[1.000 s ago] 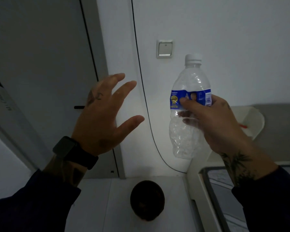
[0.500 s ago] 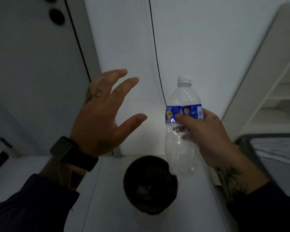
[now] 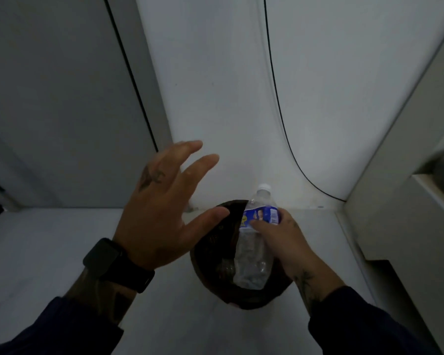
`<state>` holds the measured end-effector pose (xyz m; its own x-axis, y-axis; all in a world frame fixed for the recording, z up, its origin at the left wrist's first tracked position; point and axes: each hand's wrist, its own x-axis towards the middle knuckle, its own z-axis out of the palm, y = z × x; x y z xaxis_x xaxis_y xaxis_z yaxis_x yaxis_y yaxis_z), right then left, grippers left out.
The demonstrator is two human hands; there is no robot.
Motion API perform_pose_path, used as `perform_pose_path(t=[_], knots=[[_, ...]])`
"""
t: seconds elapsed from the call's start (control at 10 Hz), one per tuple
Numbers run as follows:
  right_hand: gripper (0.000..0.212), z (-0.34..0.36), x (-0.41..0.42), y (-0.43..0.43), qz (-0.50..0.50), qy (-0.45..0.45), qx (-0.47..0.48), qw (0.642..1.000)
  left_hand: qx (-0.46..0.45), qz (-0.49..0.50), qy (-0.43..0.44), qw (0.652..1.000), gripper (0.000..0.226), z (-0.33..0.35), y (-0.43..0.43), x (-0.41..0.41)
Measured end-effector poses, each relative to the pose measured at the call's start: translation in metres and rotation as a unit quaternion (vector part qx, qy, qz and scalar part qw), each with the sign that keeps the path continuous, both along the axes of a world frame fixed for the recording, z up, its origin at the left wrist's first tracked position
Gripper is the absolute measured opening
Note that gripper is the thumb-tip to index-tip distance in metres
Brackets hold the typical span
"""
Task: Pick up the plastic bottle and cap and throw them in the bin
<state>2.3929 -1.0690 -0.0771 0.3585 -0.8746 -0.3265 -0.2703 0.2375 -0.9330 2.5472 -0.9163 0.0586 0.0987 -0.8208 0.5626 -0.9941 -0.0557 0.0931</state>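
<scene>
We have lowered the capped bottle [image 3: 253, 248] over the bin [image 3: 210, 254]; right hand [image 3: 285, 242] grips it, left hand [image 3: 162, 208] spread empty. Next, release.

Under you is a pale, smooth floor [image 3: 62, 252], dim in this light. It runs back to the white wall [image 3: 215, 98], and a grey door [image 3: 49, 98] meets it at the back left edge. On the right edge a light-coloured piece of furniture [image 3: 408, 226] stands on the floor, its base running along that side toward you. A dark round bin [image 3: 208, 257] stands directly on the floor, near the back edge and close to the back right corner, just clear of the wall. A thin black cable [image 3: 280, 106] comes down the wall and curves toward that corner at floor level.
</scene>
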Motion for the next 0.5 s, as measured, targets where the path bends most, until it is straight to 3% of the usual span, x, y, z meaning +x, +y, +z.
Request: perform_pose_path(t=[0.3, 0.5], knots=[[0.068, -0.048, -0.005, 0.001, 0.034, 0.094, 0.068, 0.993, 0.004, 0.007, 0.004, 1.000, 0.069, -0.017, 0.015, 0.015], [0.064, -0.042, -0.010, 0.009, 0.061, 0.078, 0.036, 0.994, 0.021, 0.001, 0.010, 1.000, 0.070, -0.024, 0.013, 0.014]])
